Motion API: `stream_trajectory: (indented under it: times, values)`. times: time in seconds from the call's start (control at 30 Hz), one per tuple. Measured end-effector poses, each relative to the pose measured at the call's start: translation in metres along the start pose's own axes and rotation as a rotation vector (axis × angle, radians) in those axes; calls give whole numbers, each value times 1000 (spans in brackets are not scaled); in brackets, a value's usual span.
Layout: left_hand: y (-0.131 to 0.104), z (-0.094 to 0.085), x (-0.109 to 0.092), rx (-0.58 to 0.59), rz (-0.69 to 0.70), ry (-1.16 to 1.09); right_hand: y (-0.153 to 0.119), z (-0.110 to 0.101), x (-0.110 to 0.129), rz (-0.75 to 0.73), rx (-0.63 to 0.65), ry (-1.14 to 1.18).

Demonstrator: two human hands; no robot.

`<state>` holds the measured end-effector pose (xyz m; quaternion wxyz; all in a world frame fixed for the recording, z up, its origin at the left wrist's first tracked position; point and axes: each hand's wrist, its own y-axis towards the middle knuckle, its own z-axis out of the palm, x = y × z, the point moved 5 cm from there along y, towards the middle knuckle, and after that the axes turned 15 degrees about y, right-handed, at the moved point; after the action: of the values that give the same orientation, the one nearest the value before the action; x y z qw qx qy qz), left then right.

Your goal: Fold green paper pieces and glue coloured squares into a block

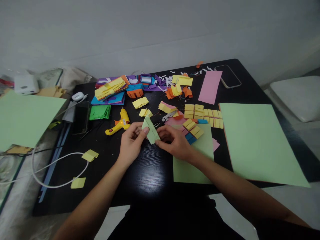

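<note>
A folded piece of light green paper [151, 132] is held up over the black table, tilted, between both hands. My left hand [132, 141] pinches its left side, thumb on the front face. At its lower right corner, my right hand [176, 141] grips the edge between thumb and fingers. Just behind the paper lie scissors [168, 116], partly hidden. Left of my left hand rests a yellow glue gun [119, 123]. Folded yellow paper pieces [192, 128] sit near my right wrist, on a green sheet [192, 168] that passes under my right forearm.
Large green sheets [257, 143] lie at the right, a pink sheet [210, 87] and a phone-like frame [228, 76] behind. Stacked yellow papers [111, 88], green papers [100, 112] and scraps fill the back. A white cable [62, 185] loops at the left near a dark phone [81, 118].
</note>
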<state>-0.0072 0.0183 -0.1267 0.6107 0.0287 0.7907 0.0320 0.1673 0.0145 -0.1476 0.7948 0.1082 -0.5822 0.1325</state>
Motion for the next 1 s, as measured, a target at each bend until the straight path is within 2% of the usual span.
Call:
stream_trajectory:
  times: [0.07, 0.17, 0.33, 0.43, 0.67, 0.87, 1.0]
  values:
    - [1, -2, 1, -18, -16, 10, -1, 2, 0, 14, 13, 10]
    - [0, -1, 2, -22, -18, 25, -2, 1, 5, -24, -45, 54]
    - [-7, 7, 1, 76, 48, 120, 1, -4, 10, -104, -103, 96]
    - [-9, 9, -1, 79, 85, 154, 3, -7, 8, -122, -117, 90]
    - [-8, 7, -15, 107, 127, 140, 5, -10, 12, -85, -118, 106]
    - [-11, 3, -21, 121, 240, 280, 3, -12, 17, -43, -113, 146]
    - [-13, 3, -21, 68, 306, 382, 3, -11, 16, -17, -116, 180]
